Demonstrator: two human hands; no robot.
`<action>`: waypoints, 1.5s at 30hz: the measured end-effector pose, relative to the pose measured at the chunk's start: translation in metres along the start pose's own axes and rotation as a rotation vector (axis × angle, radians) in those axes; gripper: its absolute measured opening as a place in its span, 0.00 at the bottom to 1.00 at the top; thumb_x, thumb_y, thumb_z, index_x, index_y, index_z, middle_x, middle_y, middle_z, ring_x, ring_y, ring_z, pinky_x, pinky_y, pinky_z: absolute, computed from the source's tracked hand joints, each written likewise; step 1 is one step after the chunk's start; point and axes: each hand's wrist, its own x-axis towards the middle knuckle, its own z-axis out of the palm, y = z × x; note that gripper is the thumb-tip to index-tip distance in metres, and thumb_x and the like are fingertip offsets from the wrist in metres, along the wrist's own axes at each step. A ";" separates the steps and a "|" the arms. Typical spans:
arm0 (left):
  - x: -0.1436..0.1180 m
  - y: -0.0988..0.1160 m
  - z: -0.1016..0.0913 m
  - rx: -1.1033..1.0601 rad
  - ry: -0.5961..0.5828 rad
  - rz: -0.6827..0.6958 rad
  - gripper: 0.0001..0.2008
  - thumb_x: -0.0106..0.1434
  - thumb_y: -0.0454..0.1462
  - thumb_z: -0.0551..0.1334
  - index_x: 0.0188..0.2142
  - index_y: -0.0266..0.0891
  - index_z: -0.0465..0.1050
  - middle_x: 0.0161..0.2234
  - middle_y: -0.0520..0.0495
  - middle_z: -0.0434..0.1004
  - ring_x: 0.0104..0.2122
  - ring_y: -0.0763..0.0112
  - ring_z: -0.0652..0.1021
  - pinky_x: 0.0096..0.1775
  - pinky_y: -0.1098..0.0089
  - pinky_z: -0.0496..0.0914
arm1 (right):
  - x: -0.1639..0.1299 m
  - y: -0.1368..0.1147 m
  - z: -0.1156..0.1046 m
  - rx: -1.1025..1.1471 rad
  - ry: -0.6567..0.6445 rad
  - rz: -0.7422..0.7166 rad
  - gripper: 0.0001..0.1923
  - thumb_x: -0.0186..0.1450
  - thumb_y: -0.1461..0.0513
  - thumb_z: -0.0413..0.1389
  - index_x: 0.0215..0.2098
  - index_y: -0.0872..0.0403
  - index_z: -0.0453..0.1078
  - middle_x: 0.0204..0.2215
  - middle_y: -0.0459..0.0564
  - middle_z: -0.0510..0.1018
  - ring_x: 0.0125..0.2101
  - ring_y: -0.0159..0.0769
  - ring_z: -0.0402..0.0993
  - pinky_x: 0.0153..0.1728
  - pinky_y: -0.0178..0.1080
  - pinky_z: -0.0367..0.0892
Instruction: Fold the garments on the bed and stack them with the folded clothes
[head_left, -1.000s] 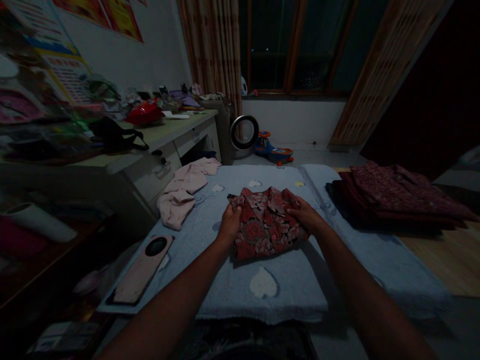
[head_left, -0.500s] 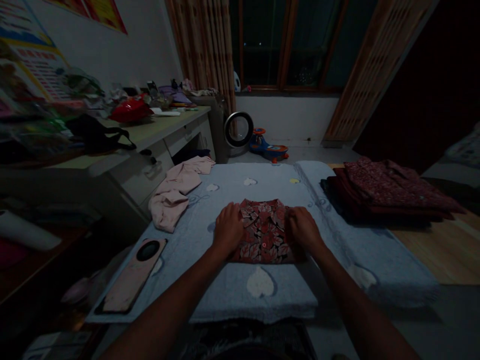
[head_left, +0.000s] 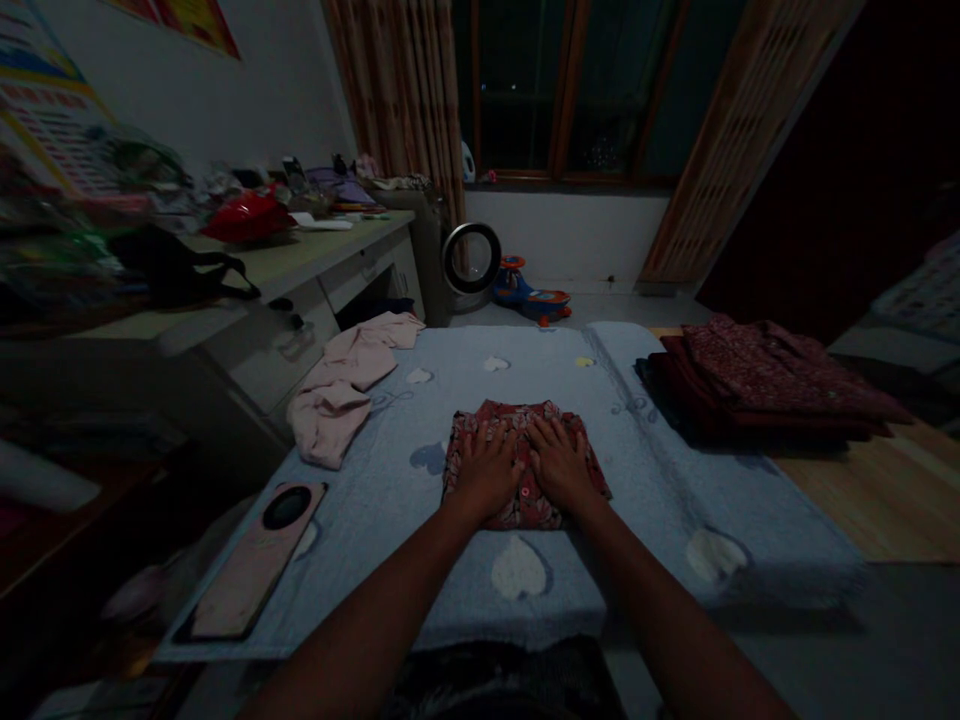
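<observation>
A folded shirt (head_left: 525, 507) with a red and black leaf print lies on the blue blanket (head_left: 637, 520), its collar at the far side and a button down its front. My left hand (head_left: 487, 467) rests flat on the left half of the shirt, fingers spread. Beside it, my right hand (head_left: 561, 462) presses flat on the right half, fingers also apart. The two hands cover much of the front. Neither hand grips the cloth.
A phone (head_left: 259, 565) lies at the blanket's left front. Behind it is a crumpled pink garment (head_left: 337, 385). On the right a stack of folded dark red clothes (head_left: 772, 385) sits by a wooden board (head_left: 892, 500). A cluttered desk (head_left: 300, 280) stands left.
Both hands have moved inward from the shirt's side edges onto its front. Their fingers, curled at the edges before, are now spread flat.
</observation>
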 end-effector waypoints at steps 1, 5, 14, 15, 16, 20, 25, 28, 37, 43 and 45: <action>-0.001 0.000 0.002 -0.001 -0.005 -0.015 0.27 0.68 0.47 0.54 0.65 0.48 0.60 0.69 0.45 0.53 0.68 0.44 0.48 0.63 0.37 0.41 | 0.000 0.000 0.000 -0.004 -0.023 0.002 0.27 0.71 0.57 0.42 0.69 0.45 0.53 0.71 0.48 0.49 0.69 0.47 0.40 0.63 0.65 0.38; -0.002 0.002 0.005 -0.017 -0.039 -0.044 0.29 0.67 0.46 0.54 0.67 0.50 0.57 0.70 0.45 0.51 0.69 0.44 0.47 0.62 0.34 0.38 | 0.003 -0.001 -0.001 -0.002 -0.086 0.019 0.29 0.71 0.57 0.42 0.70 0.46 0.50 0.71 0.47 0.44 0.70 0.47 0.36 0.62 0.67 0.38; 0.004 -0.010 -0.025 -0.110 -0.053 -0.007 0.24 0.69 0.41 0.52 0.63 0.45 0.62 0.67 0.44 0.58 0.66 0.52 0.56 0.63 0.46 0.51 | 0.010 0.018 -0.016 0.260 0.064 -0.040 0.27 0.68 0.64 0.45 0.65 0.52 0.59 0.65 0.52 0.62 0.64 0.42 0.55 0.63 0.49 0.50; 0.006 -0.015 -0.030 -0.104 0.001 -0.014 0.23 0.69 0.39 0.51 0.62 0.44 0.62 0.65 0.43 0.61 0.65 0.55 0.60 0.62 0.50 0.54 | 0.013 0.022 -0.019 0.283 0.119 -0.012 0.25 0.68 0.65 0.44 0.63 0.52 0.62 0.63 0.53 0.66 0.61 0.40 0.60 0.61 0.46 0.53; 0.010 -0.020 -0.035 -0.087 0.058 -0.040 0.22 0.69 0.37 0.50 0.61 0.43 0.64 0.64 0.42 0.63 0.63 0.57 0.63 0.61 0.54 0.57 | 0.016 0.026 -0.022 0.292 0.159 0.037 0.24 0.69 0.65 0.43 0.61 0.53 0.65 0.60 0.53 0.70 0.58 0.39 0.64 0.59 0.43 0.56; 0.028 -0.044 -0.044 0.064 0.102 -0.237 0.18 0.68 0.38 0.51 0.52 0.37 0.72 0.52 0.36 0.73 0.53 0.53 0.71 0.52 0.57 0.65 | 0.035 0.041 -0.031 0.180 0.161 0.289 0.21 0.70 0.63 0.43 0.56 0.53 0.70 0.54 0.55 0.75 0.55 0.43 0.67 0.54 0.42 0.59; 0.045 -0.061 -0.044 0.149 0.017 -0.263 0.15 0.64 0.42 0.58 0.44 0.39 0.77 0.45 0.36 0.74 0.48 0.50 0.73 0.46 0.59 0.67 | 0.053 0.048 -0.032 0.091 0.054 0.351 0.15 0.64 0.61 0.52 0.45 0.51 0.77 0.47 0.57 0.78 0.50 0.48 0.70 0.48 0.46 0.61; 0.047 -0.063 -0.046 0.111 0.068 -0.202 0.10 0.62 0.39 0.60 0.41 0.41 0.77 0.44 0.39 0.74 0.47 0.53 0.72 0.46 0.62 0.66 | 0.056 0.048 -0.034 0.085 0.037 0.336 0.14 0.63 0.63 0.52 0.42 0.52 0.77 0.44 0.57 0.79 0.49 0.50 0.70 0.47 0.47 0.60; 0.039 -0.061 -0.037 0.045 0.138 -0.246 0.08 0.64 0.36 0.57 0.42 0.43 0.72 0.44 0.43 0.75 0.47 0.57 0.72 0.47 0.62 0.64 | 0.048 0.044 -0.026 0.047 0.196 0.330 0.13 0.65 0.63 0.50 0.44 0.53 0.74 0.44 0.56 0.76 0.48 0.46 0.67 0.49 0.45 0.56; 0.029 -0.045 -0.044 0.078 0.240 -0.276 0.17 0.66 0.36 0.54 0.54 0.40 0.69 0.53 0.38 0.71 0.53 0.54 0.69 0.53 0.57 0.63 | 0.033 0.029 -0.030 0.032 0.321 0.298 0.18 0.67 0.61 0.49 0.53 0.55 0.70 0.52 0.60 0.73 0.52 0.49 0.65 0.52 0.46 0.55; 0.024 -0.033 -0.044 0.054 0.238 -0.136 0.19 0.66 0.33 0.53 0.56 0.39 0.67 0.56 0.38 0.69 0.57 0.56 0.67 0.58 0.57 0.59 | 0.027 0.018 -0.031 0.055 0.295 0.178 0.19 0.70 0.62 0.45 0.56 0.55 0.68 0.54 0.60 0.72 0.54 0.46 0.64 0.54 0.45 0.54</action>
